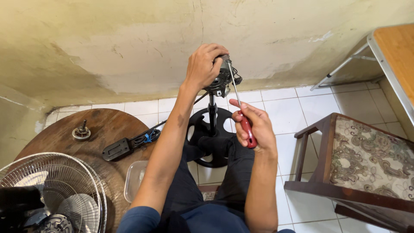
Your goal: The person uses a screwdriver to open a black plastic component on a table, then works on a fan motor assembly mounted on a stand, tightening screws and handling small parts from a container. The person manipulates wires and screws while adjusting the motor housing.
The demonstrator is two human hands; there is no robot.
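From the head view, the left hand [206, 64] closes over the top of a small dark fan motor [222, 80], fingers wrapped tight around its housing. The motor sits on a thin black pole [212, 116] rising from a round black base [207, 129] with cut-out openings, standing on white floor tiles [310, 103] between the person's knees. The right hand [254, 129] grips the red handle of a screwdriver [241, 110]; its slim metal shaft slants up and its tip meets the motor just beside the left fingers.

To the left lies a round, worn wooden table top [108, 125]. On it rest a small metal part [81, 131], a flat black plastic piece [116, 149] with a coiled cord, and a clear plastic container [136, 174] at the table's edge, partly hidden by the left forearm. A wire fan grille [64, 190] with pale blades behind it fills the lower left corner. On the right stands a dark wooden stool [345, 172] with a patterned fabric seat, and beyond it a metal-framed table with a wooden top [396, 51]. The wall [129, 43] behind is stained, yellowish and cracked.
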